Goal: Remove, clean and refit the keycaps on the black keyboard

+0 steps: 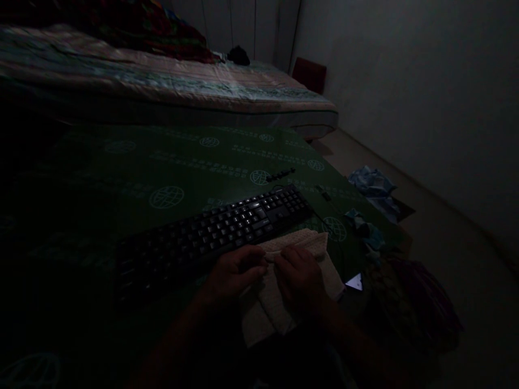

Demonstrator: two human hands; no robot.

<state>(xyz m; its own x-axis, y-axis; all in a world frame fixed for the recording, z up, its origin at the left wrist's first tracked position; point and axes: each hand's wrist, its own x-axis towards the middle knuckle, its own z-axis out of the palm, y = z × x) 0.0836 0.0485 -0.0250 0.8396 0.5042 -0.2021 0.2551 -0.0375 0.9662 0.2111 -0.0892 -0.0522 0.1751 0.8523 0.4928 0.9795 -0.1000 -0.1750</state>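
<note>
Fingers, L hand (pixel 237 273): bent, thumb + fingertips closed in on folded edge of cloth
Fingers, R hand (pixel 300 276): together, curled over cloth & clamped on it; thumb hidden
Cloth (pixel 271 310): pale beige, textured weave, soft, folded w/ layered flap; in both hands, just beside kbd's near edge
Cloth dir.: pointed corner up-right, loose part hangs twd person; long axis unclear b/c folds
Kbd (pixel 211 232): blk, hard, long rectangle, small raised keys, some w/ glare; lies flat on green surface
Kbd axis: long, slanted, near-left to far-right; numpad end far R
Green surface (pixel 203 178): smooth-looking sheet, pale globe prints + rows of lettering, lettering unreadable
Blk strip (pixel 280 174): small, knobbly, beyond kbd's R end; ID unclear
Plug-like pc (pixel 323 193): small, dark, R of kbd, w/ thin cord; cord path partly lost in dark
Bright corner (pixel 355 282): flat, pale, triangular visible part, R of cloth; rest n/v
Fabrics, R side (pixel 371 181): crumpled, lt blue; teal pc (pixel 365 229) nearer
Bed (pixel 162 81): patterned shiny cover, red blanket (pixel 162 35) on top, cut off at frame top
Hard to see: kbd L end, wrists, lap area v. dark
</note>
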